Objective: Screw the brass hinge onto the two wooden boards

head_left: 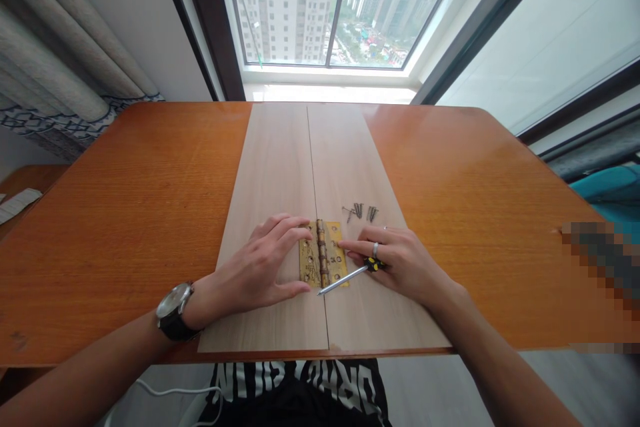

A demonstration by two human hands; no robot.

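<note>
A brass butt hinge [323,255] lies unfolded across the seam between two pale wooden boards [280,167]. My left hand [270,257] rests at its left leaf, fingers spread, with fingertips at the upper left edge and the thumb near the lower left corner. In my right hand [395,257] is a screwdriver [345,279] with a black and yellow handle, its shaft slanting down and left over the hinge's lower right corner. The right index finger reaches to the right leaf's edge. Several screws [359,210] lie on the right board, just beyond the hinge.
The boards lie on an orange-brown wooden table [165,193]. Beyond its far edge is a window [330,7]. A curtain [55,40] hangs at the left. A white cable [175,390] runs below the near edge. Something at the right edge is blurred by pixels.
</note>
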